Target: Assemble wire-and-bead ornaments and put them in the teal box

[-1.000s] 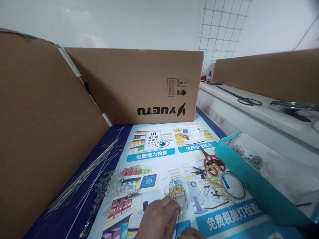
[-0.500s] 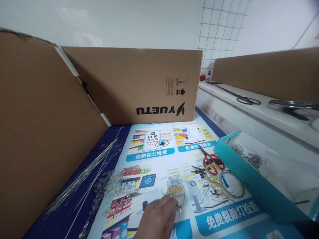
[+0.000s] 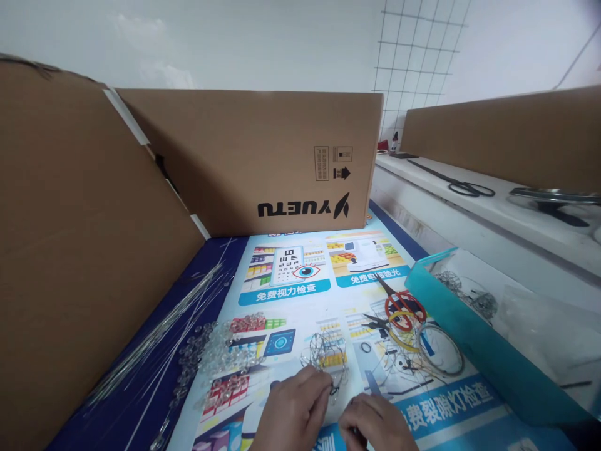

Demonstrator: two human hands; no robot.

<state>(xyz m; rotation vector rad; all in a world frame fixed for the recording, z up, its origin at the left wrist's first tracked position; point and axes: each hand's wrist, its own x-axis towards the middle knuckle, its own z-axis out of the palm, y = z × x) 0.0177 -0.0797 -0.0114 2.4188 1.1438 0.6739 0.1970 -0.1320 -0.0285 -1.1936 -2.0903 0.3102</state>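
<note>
My left hand [image 3: 297, 407] is closed at the bottom middle, its fingertips pinching the near end of a bent wire piece [image 3: 323, 351]. Thin silvery loops of this piece fan out beyond the fingers over the printed sheet. A small dark bit shows by the left fingertips. Just to the right, my right hand [image 3: 375, 423] is curled with fingers together, apart from the left. What it holds, if anything, is hidden. Left of the hands lies a spread of clear beads [image 3: 225, 357]. To the right are red-handled scissors [image 3: 404, 310], yellow-handled pliers [image 3: 404, 332] and a coil of wire [image 3: 441, 349].
Long thin wires [image 3: 159, 332] lie on the blue cloth at left. A teal box [image 3: 488, 351] with wire pieces and a plastic bag stands at right. Cardboard [image 3: 244, 150] walls the back and left side. Black scissors [image 3: 462, 186] rest on a white ledge [image 3: 498, 216].
My right hand has come into view at the lower right, beside the left. The wire piece, blurred before, is now steadier in my left hand, which stays nearly in place.
</note>
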